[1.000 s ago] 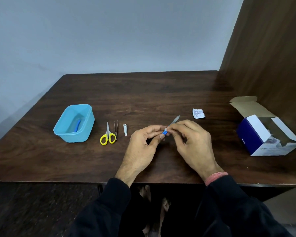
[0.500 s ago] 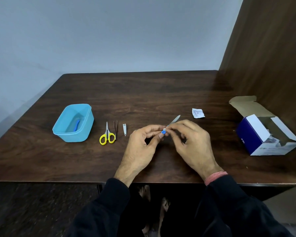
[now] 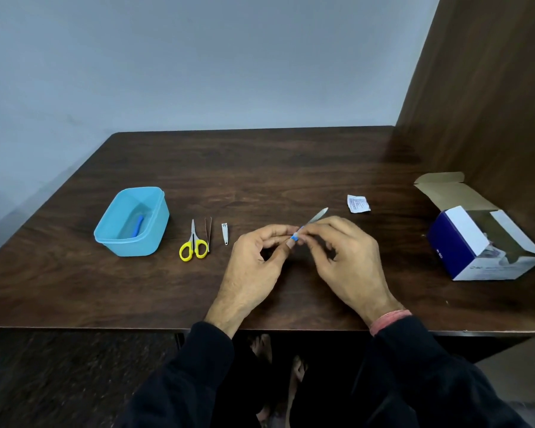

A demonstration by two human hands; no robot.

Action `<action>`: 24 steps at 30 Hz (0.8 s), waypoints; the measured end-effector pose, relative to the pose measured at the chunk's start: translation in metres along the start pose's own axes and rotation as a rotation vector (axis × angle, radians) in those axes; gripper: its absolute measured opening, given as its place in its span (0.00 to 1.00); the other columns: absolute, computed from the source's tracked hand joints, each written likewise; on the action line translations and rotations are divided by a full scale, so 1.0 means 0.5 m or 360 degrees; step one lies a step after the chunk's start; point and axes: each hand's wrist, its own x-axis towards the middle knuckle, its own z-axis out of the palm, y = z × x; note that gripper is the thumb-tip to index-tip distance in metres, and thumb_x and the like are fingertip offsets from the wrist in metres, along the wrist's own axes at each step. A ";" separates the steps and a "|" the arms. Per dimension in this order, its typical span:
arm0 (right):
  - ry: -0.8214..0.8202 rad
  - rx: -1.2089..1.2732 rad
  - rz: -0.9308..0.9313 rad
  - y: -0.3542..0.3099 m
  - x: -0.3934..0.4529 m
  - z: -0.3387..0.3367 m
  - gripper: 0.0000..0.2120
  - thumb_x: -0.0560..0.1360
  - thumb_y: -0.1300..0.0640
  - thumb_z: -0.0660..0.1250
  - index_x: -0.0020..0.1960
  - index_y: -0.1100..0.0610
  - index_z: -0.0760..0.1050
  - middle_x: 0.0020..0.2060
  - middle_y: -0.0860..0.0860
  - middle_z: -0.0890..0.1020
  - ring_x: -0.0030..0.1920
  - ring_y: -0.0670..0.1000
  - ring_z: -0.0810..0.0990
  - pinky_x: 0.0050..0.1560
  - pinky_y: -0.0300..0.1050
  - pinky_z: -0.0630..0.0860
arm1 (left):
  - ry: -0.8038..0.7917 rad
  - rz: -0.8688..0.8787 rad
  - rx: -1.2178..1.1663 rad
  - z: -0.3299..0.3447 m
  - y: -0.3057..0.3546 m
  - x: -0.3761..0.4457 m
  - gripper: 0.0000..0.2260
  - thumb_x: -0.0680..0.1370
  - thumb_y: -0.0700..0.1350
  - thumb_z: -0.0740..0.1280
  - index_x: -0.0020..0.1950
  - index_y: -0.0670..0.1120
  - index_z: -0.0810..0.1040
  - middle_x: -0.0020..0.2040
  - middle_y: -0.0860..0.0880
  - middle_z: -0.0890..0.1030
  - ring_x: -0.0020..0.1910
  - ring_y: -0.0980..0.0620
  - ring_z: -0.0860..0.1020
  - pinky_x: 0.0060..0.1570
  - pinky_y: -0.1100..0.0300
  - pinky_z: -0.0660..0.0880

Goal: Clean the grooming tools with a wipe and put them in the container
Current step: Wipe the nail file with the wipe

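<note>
I have my left hand pinching the blue handle of the nail file above the table, my right hand pinched round its blade, presumably wiping. One blue tool already lies in the blue container; by my reckoning the scissors, tweezers and nail clipper beside it remain.

Dark wooden table: blue container, yellow-handled scissors, tweezers, nail clipper, sachet, open carton.
</note>
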 end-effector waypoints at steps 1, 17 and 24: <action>0.0057 -0.0009 0.0071 0.001 0.002 0.000 0.05 0.81 0.59 0.77 0.56 0.52 0.89 0.51 0.43 0.86 0.47 0.39 0.77 0.47 0.44 0.82 | -0.0006 0.0000 -0.0002 0.000 -0.001 0.000 0.10 0.86 0.40 0.73 0.63 0.53 0.89 0.53 0.57 0.91 0.60 0.59 0.88 0.73 0.49 0.79; 0.0007 0.0008 -0.0017 -0.005 0.001 -0.004 0.05 0.83 0.59 0.76 0.58 0.52 0.88 0.53 0.43 0.86 0.51 0.45 0.83 0.49 0.50 0.83 | 0.0074 0.0034 -0.0133 0.002 0.000 0.001 0.08 0.86 0.38 0.73 0.61 0.47 0.90 0.52 0.53 0.92 0.52 0.54 0.90 0.61 0.59 0.83; -0.0050 0.0062 -0.0081 -0.012 0.000 -0.010 0.04 0.83 0.60 0.76 0.58 0.54 0.87 0.52 0.44 0.86 0.53 0.46 0.84 0.51 0.48 0.84 | 0.0156 -0.0015 -0.0282 -0.003 0.007 -0.003 0.10 0.81 0.39 0.79 0.61 0.50 0.89 0.50 0.53 0.92 0.57 0.56 0.89 0.61 0.64 0.81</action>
